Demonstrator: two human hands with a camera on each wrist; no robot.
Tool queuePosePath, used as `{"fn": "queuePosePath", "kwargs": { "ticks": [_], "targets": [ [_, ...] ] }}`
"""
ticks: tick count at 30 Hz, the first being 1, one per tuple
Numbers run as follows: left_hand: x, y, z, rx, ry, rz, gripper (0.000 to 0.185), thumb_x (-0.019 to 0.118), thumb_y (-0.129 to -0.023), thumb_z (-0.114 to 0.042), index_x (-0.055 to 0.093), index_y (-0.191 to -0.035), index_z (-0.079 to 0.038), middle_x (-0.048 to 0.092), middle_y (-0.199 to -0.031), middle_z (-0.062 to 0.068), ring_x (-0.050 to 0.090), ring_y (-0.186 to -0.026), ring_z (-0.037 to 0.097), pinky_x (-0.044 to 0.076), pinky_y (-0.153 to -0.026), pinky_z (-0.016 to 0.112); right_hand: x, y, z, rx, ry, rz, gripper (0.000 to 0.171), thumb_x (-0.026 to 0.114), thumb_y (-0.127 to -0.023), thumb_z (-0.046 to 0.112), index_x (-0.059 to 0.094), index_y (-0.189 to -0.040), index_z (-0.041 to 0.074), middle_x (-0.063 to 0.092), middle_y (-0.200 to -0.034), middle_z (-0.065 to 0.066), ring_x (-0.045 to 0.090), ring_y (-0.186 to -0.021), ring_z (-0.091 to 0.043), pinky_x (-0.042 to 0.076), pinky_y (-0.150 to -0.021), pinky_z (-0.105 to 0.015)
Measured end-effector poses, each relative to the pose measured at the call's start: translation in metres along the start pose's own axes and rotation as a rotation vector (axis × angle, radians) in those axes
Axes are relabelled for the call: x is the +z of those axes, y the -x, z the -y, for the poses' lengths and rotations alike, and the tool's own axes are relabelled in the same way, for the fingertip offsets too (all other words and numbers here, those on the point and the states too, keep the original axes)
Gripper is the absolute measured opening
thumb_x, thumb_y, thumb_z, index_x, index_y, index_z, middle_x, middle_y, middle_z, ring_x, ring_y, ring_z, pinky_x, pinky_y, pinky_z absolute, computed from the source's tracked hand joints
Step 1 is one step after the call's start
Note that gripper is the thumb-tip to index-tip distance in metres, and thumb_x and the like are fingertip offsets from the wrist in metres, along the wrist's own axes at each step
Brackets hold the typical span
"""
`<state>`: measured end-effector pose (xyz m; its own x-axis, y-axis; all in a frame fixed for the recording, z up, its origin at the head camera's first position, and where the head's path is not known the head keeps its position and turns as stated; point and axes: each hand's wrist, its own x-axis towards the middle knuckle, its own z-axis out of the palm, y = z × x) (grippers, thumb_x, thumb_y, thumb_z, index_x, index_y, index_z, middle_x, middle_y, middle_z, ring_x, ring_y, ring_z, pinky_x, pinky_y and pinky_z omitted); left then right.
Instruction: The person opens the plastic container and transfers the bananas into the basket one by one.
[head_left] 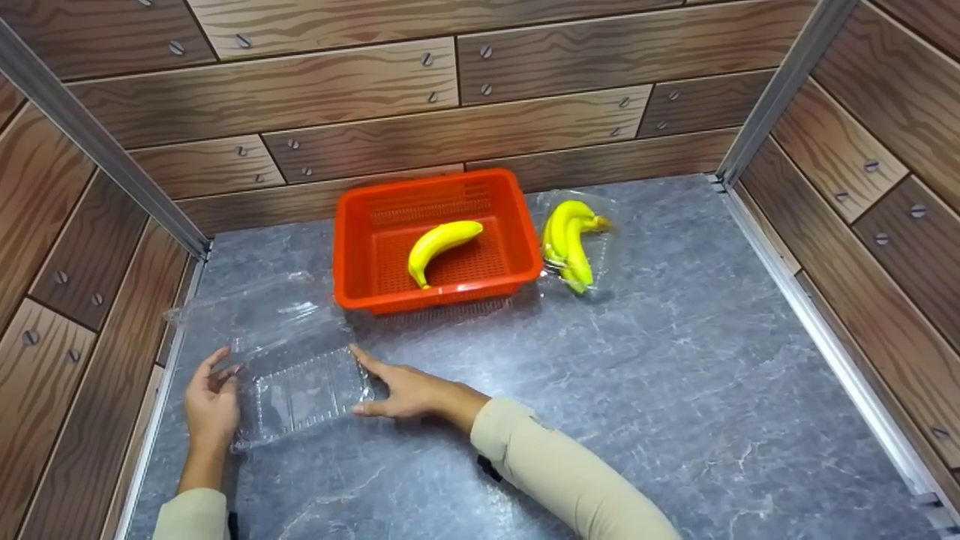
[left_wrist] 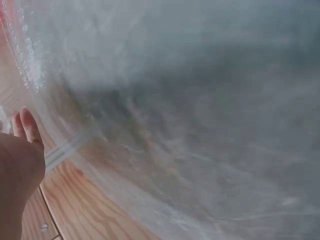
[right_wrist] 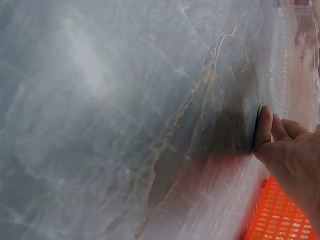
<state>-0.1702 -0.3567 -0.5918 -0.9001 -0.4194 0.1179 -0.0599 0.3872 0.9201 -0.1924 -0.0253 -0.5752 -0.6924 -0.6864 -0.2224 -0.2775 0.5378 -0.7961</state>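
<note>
A grey, marble-veined surface [head_left: 675,360] fills the floor of a booth walled on three sides with printed wood-plank panels [head_left: 375,90] studded with screw heads; metal rails run along the corners and edges.

On the surface, between the two hands, lies a clear plastic clamshell box [head_left: 300,390], its lid thrown back on the side away from the person. The left hand [head_left: 211,405] sits at the box's left edge with its fingers bent lightly against the rim. The right hand [head_left: 401,390] lies against the box's right edge with straight, relaxed fingers and the thumb stretched toward the corner. Neither hand plainly grips the box.

Beyond the right hand stands an orange mesh basket [head_left: 352,247] with a single banana [head_left: 439,244] inside. Just beside the basket on its right, farther from both hands, a bunch of bananas [head_left: 570,240] lies in another clear pack.

The head view alone shows the basket, fruit and walls together. The left wrist view is mostly blurred plastic and grey, with only fingertips [left_wrist: 27,127] and a strip of wood panel. The right wrist view shows the veined surface close up, the right hand's fingers [right_wrist: 262,130] laid flat on it, and a corner of the orange mesh.
</note>
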Motion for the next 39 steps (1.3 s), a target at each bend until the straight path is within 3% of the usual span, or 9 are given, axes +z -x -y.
{"fn": "queuePosePath", "kwargs": {
  "ticks": [5, 10, 14, 19, 23, 28, 31, 36, 39],
  "targets": [
    [-0.003, -0.011, 0.002, -0.024, 0.006, 0.010, 0.051, 0.051, -0.100, 0.013, 0.059, -0.148, -0.002, 0.064, -0.105, -0.033, 0.065, -0.101, -0.010, 0.051, -0.078, 0.007, -0.002, -0.007, 0.003, -0.005, 0.011, -0.008, 0.102, 0.065, -0.100, 0.062, -0.005, -0.171, 0.041, 0.021, -0.179, -0.004, 0.034, -0.163, -0.029, 0.029, -0.135, -0.043],
    [-0.002, -0.018, 0.005, -0.038, 0.049, 0.015, 0.049, 0.050, -0.101, 0.012, 0.058, -0.149, 0.000, 0.060, -0.106, -0.037, 0.065, -0.101, -0.011, 0.051, -0.078, 0.005, -0.003, -0.013, 0.004, 0.004, 0.005, -0.015, 0.101, 0.065, -0.101, 0.060, -0.006, -0.171, 0.041, 0.018, -0.180, -0.003, 0.032, -0.164, -0.029, 0.028, -0.135, -0.043],
    [-0.001, -0.024, 0.005, -0.066, 0.062, 0.034, 0.050, 0.051, -0.104, 0.009, 0.054, -0.152, 0.000, 0.063, -0.120, -0.024, 0.064, -0.101, -0.011, 0.050, -0.078, 0.005, -0.002, -0.016, 0.003, 0.015, 0.005, -0.032, 0.101, 0.064, -0.101, 0.062, -0.006, -0.171, 0.042, 0.018, -0.180, -0.003, 0.031, -0.164, -0.029, 0.027, -0.136, -0.044],
    [-0.002, -0.029, 0.006, -0.099, 0.060, 0.071, 0.050, 0.048, -0.108, 0.003, 0.047, -0.158, 0.002, 0.055, -0.158, 0.017, 0.060, -0.103, -0.017, 0.048, -0.084, 0.000, 0.002, -0.017, 0.004, 0.023, 0.005, -0.048, 0.100, 0.063, -0.101, 0.063, -0.006, -0.171, 0.042, 0.022, -0.179, -0.008, 0.034, -0.163, -0.031, 0.028, -0.135, -0.043],
    [-0.002, -0.033, 0.007, -0.116, 0.082, 0.102, 0.050, 0.048, -0.109, 0.000, 0.044, -0.159, 0.004, 0.048, -0.164, 0.024, 0.061, -0.101, -0.020, 0.050, -0.088, 0.001, 0.003, -0.017, 0.005, 0.043, 0.011, -0.072, 0.100, 0.063, -0.101, 0.064, -0.005, -0.171, 0.043, 0.025, -0.177, -0.010, 0.037, -0.161, -0.031, 0.029, -0.135, -0.042],
    [-0.003, -0.036, 0.005, -0.188, 0.100, 0.089, 0.057, 0.053, -0.110, -0.008, 0.035, -0.163, 0.004, 0.075, -0.126, -0.004, 0.067, -0.090, -0.015, 0.058, -0.077, 0.011, 0.005, -0.018, 0.005, 0.058, 0.023, -0.088, 0.099, 0.062, -0.100, 0.065, -0.005, -0.171, 0.044, 0.029, -0.176, -0.011, 0.040, -0.160, -0.032, 0.031, -0.134, -0.042],
    [-0.004, -0.034, 0.003, -0.261, 0.078, 0.059, 0.060, 0.059, -0.110, -0.020, 0.038, -0.161, 0.004, 0.071, -0.092, -0.027, 0.071, -0.080, -0.010, 0.062, -0.070, 0.017, 0.006, -0.020, 0.005, 0.058, 0.036, -0.102, 0.099, 0.062, -0.100, 0.065, -0.003, -0.171, 0.043, 0.032, -0.175, -0.013, 0.042, -0.159, -0.032, 0.033, -0.133, -0.042],
    [-0.005, -0.028, -0.001, -0.340, 0.177, 0.008, 0.042, 0.064, -0.108, -0.027, 0.053, -0.139, -0.001, 0.076, -0.083, -0.018, 0.079, -0.077, 0.002, 0.066, -0.075, 0.025, 0.009, -0.023, 0.004, 0.069, 0.073, -0.137, 0.098, 0.063, -0.100, 0.064, 0.000, -0.172, 0.041, 0.040, -0.172, -0.013, 0.048, -0.155, -0.029, 0.038, -0.131, -0.040],
    [-0.006, -0.022, -0.002, -0.362, 0.310, 0.050, 0.032, 0.058, -0.111, -0.030, 0.052, -0.131, -0.007, 0.080, -0.091, -0.014, 0.080, -0.089, 0.003, 0.065, -0.088, 0.025, 0.010, -0.024, 0.004, 0.086, 0.086, -0.159, 0.097, 0.062, -0.100, 0.066, -0.001, -0.171, 0.045, 0.041, -0.171, -0.012, 0.049, -0.154, -0.030, 0.039, -0.130, -0.041]
  ]
}}
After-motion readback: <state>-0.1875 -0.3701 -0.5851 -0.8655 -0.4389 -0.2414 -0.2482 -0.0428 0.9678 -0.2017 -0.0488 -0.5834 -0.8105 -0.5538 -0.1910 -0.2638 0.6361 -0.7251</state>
